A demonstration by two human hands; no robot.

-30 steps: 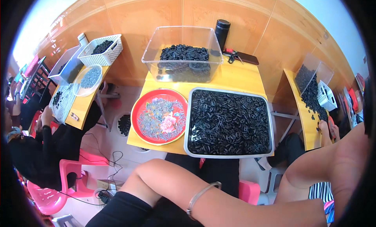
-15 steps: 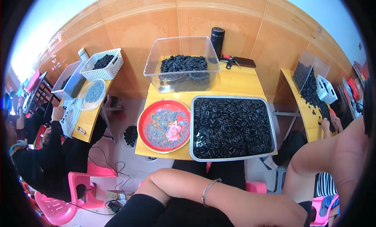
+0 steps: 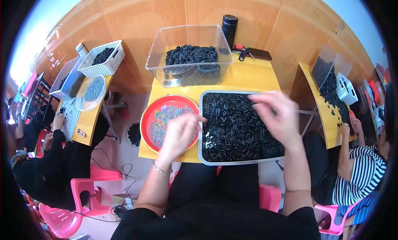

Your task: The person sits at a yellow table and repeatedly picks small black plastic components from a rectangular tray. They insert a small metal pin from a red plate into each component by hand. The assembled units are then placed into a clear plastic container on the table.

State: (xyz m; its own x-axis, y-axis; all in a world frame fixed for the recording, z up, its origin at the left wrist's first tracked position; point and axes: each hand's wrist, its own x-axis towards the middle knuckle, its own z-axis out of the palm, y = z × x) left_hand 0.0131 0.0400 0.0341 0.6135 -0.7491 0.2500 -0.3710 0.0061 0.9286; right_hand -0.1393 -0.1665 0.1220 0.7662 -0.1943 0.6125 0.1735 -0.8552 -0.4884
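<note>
My left hand [image 3: 180,134] hovers over the right side of a round red tray [image 3: 146,134] that holds a heap of thin, greyish small pieces. Its index finger points right toward the rim of a rectangular grey tray [image 3: 200,136]; the other fingers are bent, and I see nothing held. Over the right part of that grey tray is my right hand [image 3: 278,117], slightly blurred, fingers loosely bent and apart with nothing visible between them. Small black oval rings [image 3: 236,128], chain-link-like, fill the grey tray. A bracelet [image 3: 161,168] circles my left wrist.
Behind the trays stands a clear plastic bin [image 3: 188,74] of black pieces, with a black flask [image 3: 229,30], small pliers [image 3: 244,53] and a dark flat case [image 3: 260,54] beside it. Co-workers sit at a left table [image 3: 93,126] and a right table [image 3: 313,88].
My forearms, crossed low and raised close to me before, have parted and reached forward. Both hands are now above the trays, and the view has shifted slightly.
</note>
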